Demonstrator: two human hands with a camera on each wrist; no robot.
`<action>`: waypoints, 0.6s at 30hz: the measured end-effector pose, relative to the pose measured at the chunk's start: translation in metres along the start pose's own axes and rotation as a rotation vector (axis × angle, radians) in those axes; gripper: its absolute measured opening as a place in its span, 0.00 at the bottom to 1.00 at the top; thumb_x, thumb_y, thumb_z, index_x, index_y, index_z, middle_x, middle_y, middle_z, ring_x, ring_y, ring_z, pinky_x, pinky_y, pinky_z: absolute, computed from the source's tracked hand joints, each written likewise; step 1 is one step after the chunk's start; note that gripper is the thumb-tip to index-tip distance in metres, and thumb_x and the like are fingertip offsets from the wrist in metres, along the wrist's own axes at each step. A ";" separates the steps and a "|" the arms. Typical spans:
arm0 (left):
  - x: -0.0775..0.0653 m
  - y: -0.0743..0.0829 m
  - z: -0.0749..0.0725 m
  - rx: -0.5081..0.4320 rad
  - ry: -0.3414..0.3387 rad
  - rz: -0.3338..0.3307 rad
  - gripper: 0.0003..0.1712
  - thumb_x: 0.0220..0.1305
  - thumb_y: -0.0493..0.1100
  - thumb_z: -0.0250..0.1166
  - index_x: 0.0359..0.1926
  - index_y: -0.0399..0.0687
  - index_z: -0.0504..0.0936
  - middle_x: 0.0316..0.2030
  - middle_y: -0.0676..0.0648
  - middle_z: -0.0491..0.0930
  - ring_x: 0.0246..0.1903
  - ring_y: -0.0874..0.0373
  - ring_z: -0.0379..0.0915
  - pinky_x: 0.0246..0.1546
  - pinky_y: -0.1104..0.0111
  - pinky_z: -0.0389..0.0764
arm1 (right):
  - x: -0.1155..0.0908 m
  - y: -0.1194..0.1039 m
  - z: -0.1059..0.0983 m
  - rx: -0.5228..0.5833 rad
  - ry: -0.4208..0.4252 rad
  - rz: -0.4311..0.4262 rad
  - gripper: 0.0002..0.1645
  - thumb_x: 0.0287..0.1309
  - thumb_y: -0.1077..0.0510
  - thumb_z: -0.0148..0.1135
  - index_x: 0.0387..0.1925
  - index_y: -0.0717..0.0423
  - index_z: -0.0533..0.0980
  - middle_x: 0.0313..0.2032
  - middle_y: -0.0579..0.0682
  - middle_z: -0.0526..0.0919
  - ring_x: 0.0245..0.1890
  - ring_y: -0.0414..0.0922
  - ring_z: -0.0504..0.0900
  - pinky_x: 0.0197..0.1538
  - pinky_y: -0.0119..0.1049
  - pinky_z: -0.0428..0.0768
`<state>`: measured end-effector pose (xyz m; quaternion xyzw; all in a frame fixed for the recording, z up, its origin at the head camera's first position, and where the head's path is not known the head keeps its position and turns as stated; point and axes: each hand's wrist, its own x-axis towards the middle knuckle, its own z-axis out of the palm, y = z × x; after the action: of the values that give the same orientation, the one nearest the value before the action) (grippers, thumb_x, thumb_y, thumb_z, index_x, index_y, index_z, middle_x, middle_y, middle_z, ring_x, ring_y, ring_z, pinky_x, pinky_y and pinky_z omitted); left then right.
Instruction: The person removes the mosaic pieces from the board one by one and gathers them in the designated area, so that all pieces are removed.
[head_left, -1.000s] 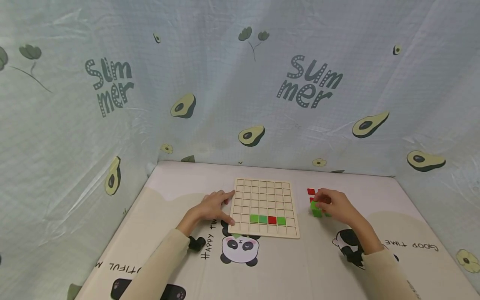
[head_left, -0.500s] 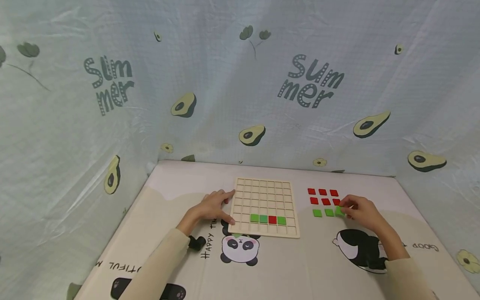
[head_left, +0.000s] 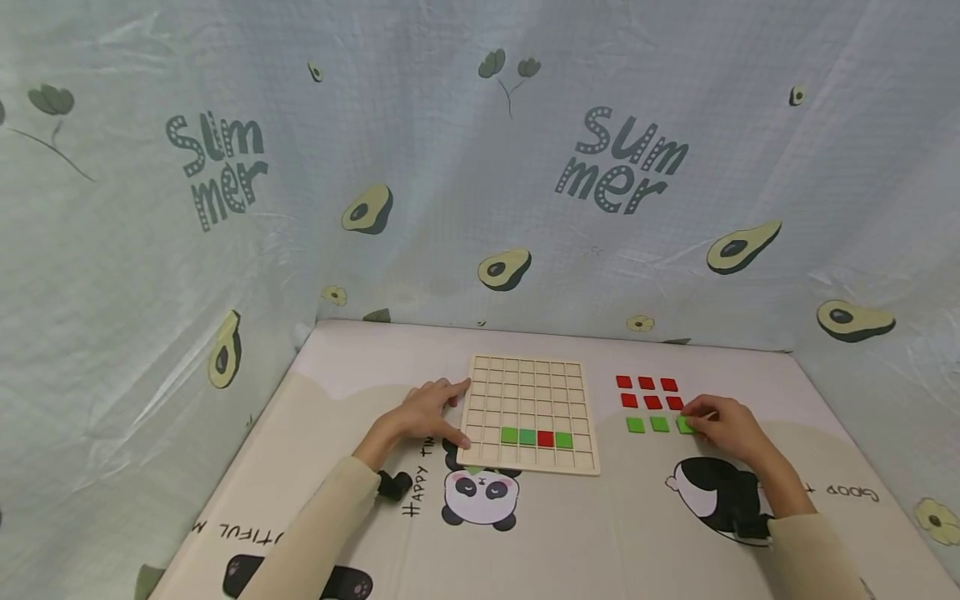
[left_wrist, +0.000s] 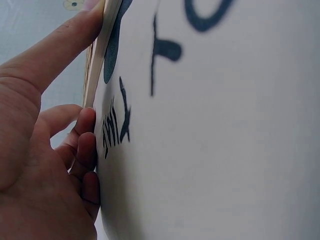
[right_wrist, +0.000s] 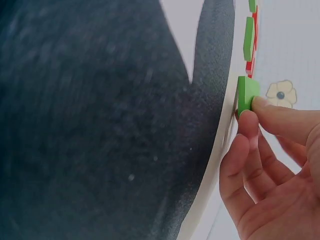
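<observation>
A square wooden grid board [head_left: 525, 400] lies on the table with a short row of green tiles and one red tile [head_left: 545, 439] near its front edge. My left hand [head_left: 426, 414] rests at the board's left side, thumb and index finger spread along the edge; in the left wrist view the thumb [left_wrist: 65, 47] presses the board's rim. My right hand [head_left: 723, 425] pinches a green tile [right_wrist: 246, 95] between thumb and fingertips, at the right end of a row with two other green tiles [head_left: 659, 424]. Behind them lie two rows of red tiles [head_left: 647, 383].
A patterned cloth with a panda print [head_left: 481, 498] covers the table. A small black object [head_left: 394, 486] shows beside the left wrist. A pale plastic curtain with avocado prints [head_left: 503, 270] rises behind the table and along both sides.
My right hand has moved right from a bunch of green tiles, which now stand spread in a row, with the red rows uncovered. My left hand and the board have stayed put.
</observation>
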<state>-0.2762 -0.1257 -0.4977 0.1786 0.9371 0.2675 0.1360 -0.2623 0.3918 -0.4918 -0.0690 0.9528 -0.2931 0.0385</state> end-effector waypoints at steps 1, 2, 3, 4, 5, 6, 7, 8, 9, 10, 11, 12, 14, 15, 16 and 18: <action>0.000 0.000 0.000 0.003 -0.001 0.001 0.65 0.44 0.61 0.84 0.80 0.53 0.61 0.42 0.53 0.68 0.41 0.58 0.60 0.43 0.62 0.56 | 0.000 0.000 0.000 -0.003 0.004 0.002 0.10 0.68 0.62 0.64 0.46 0.64 0.82 0.38 0.55 0.84 0.34 0.46 0.78 0.31 0.32 0.76; 0.000 0.001 0.000 0.001 -0.001 0.001 0.65 0.44 0.61 0.84 0.80 0.53 0.61 0.42 0.53 0.68 0.41 0.58 0.60 0.43 0.62 0.56 | 0.000 0.000 0.001 -0.004 0.006 0.005 0.11 0.68 0.61 0.64 0.46 0.65 0.82 0.38 0.55 0.84 0.34 0.46 0.78 0.31 0.32 0.76; 0.000 0.001 -0.001 0.000 0.000 0.001 0.65 0.44 0.60 0.84 0.80 0.53 0.61 0.42 0.53 0.68 0.41 0.57 0.60 0.43 0.62 0.56 | -0.001 0.000 0.001 -0.004 0.005 0.011 0.11 0.68 0.61 0.64 0.47 0.65 0.82 0.38 0.56 0.84 0.34 0.46 0.78 0.31 0.32 0.76; 0.000 0.001 -0.001 0.000 0.000 0.002 0.65 0.44 0.60 0.84 0.80 0.53 0.61 0.42 0.53 0.68 0.41 0.57 0.60 0.43 0.62 0.56 | -0.001 0.000 0.001 -0.004 0.003 0.017 0.12 0.68 0.61 0.64 0.47 0.66 0.82 0.38 0.57 0.84 0.34 0.46 0.79 0.31 0.32 0.77; -0.001 0.001 -0.001 0.001 -0.001 0.001 0.65 0.44 0.60 0.84 0.80 0.53 0.61 0.42 0.53 0.68 0.41 0.58 0.60 0.43 0.62 0.56 | -0.001 0.000 0.001 -0.002 -0.001 0.023 0.12 0.68 0.61 0.64 0.47 0.66 0.82 0.39 0.57 0.85 0.34 0.46 0.79 0.32 0.33 0.77; -0.001 0.001 -0.001 0.003 -0.003 0.000 0.65 0.44 0.61 0.84 0.80 0.54 0.61 0.42 0.53 0.68 0.41 0.58 0.60 0.43 0.62 0.56 | -0.002 0.000 0.001 -0.002 -0.007 0.027 0.13 0.67 0.60 0.65 0.47 0.66 0.82 0.40 0.58 0.85 0.35 0.47 0.80 0.32 0.33 0.78; -0.001 0.001 -0.001 0.005 -0.004 0.000 0.65 0.44 0.61 0.83 0.80 0.54 0.61 0.42 0.53 0.68 0.42 0.58 0.60 0.43 0.63 0.57 | -0.003 -0.001 0.001 -0.002 -0.014 0.033 0.14 0.67 0.60 0.65 0.48 0.66 0.82 0.41 0.60 0.85 0.36 0.48 0.80 0.33 0.34 0.78; -0.001 0.001 -0.001 0.003 -0.004 0.001 0.65 0.44 0.61 0.84 0.80 0.54 0.61 0.42 0.53 0.68 0.42 0.58 0.60 0.43 0.63 0.57 | -0.004 -0.001 0.001 -0.001 -0.022 0.037 0.15 0.66 0.59 0.66 0.48 0.66 0.82 0.43 0.60 0.85 0.38 0.49 0.81 0.34 0.34 0.79; -0.001 0.001 -0.001 0.004 -0.005 0.001 0.65 0.43 0.61 0.84 0.80 0.54 0.61 0.42 0.53 0.68 0.41 0.58 0.60 0.43 0.63 0.57 | -0.005 -0.002 0.001 -0.001 -0.031 0.041 0.16 0.65 0.59 0.67 0.49 0.66 0.82 0.44 0.61 0.84 0.39 0.49 0.81 0.35 0.35 0.79; -0.001 0.001 -0.001 0.004 -0.005 0.001 0.66 0.43 0.61 0.84 0.80 0.54 0.61 0.42 0.53 0.68 0.41 0.58 0.60 0.43 0.63 0.57 | -0.006 -0.003 0.001 0.000 -0.038 0.042 0.17 0.63 0.59 0.69 0.50 0.66 0.82 0.46 0.62 0.84 0.40 0.50 0.81 0.36 0.35 0.80; -0.001 0.000 -0.001 0.003 -0.004 0.000 0.66 0.43 0.61 0.84 0.80 0.54 0.61 0.42 0.53 0.68 0.41 0.58 0.60 0.43 0.63 0.57 | -0.006 -0.004 0.000 0.002 -0.046 0.038 0.18 0.62 0.59 0.69 0.50 0.66 0.82 0.47 0.64 0.84 0.41 0.51 0.81 0.37 0.36 0.80; -0.001 0.000 -0.001 0.001 -0.004 0.001 0.66 0.43 0.61 0.84 0.80 0.53 0.61 0.42 0.53 0.68 0.41 0.58 0.60 0.43 0.62 0.56 | -0.007 -0.004 0.000 0.003 -0.052 0.034 0.19 0.61 0.59 0.70 0.51 0.67 0.82 0.48 0.65 0.83 0.41 0.51 0.81 0.38 0.36 0.80; -0.002 -0.001 -0.001 -0.003 -0.002 0.000 0.66 0.43 0.61 0.84 0.80 0.53 0.61 0.42 0.52 0.68 0.41 0.58 0.60 0.43 0.62 0.56 | -0.008 -0.006 0.000 0.007 -0.058 0.030 0.20 0.60 0.60 0.70 0.51 0.67 0.81 0.49 0.66 0.83 0.41 0.52 0.80 0.38 0.37 0.80; -0.002 -0.001 0.000 -0.003 -0.002 -0.002 0.66 0.43 0.61 0.84 0.80 0.53 0.61 0.42 0.52 0.68 0.41 0.58 0.60 0.43 0.62 0.56 | -0.009 -0.007 0.000 0.006 -0.059 0.029 0.20 0.60 0.60 0.70 0.51 0.68 0.81 0.49 0.66 0.82 0.41 0.52 0.80 0.38 0.37 0.80; -0.002 -0.001 0.000 -0.003 -0.002 -0.003 0.66 0.43 0.61 0.84 0.80 0.53 0.61 0.42 0.52 0.68 0.42 0.58 0.60 0.44 0.62 0.56 | -0.009 -0.007 0.001 0.004 -0.058 0.028 0.20 0.60 0.60 0.70 0.51 0.68 0.81 0.49 0.67 0.82 0.41 0.52 0.80 0.38 0.38 0.80; -0.003 -0.001 0.000 -0.003 -0.003 -0.006 0.66 0.43 0.61 0.84 0.80 0.53 0.61 0.42 0.52 0.68 0.42 0.58 0.60 0.44 0.62 0.56 | -0.010 -0.007 0.002 0.003 -0.055 0.037 0.20 0.60 0.60 0.70 0.51 0.68 0.81 0.48 0.66 0.82 0.41 0.52 0.79 0.38 0.38 0.80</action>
<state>-0.2735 -0.1274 -0.4978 0.1762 0.9370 0.2681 0.1384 -0.2515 0.3867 -0.4889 -0.0594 0.9520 -0.2919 0.0700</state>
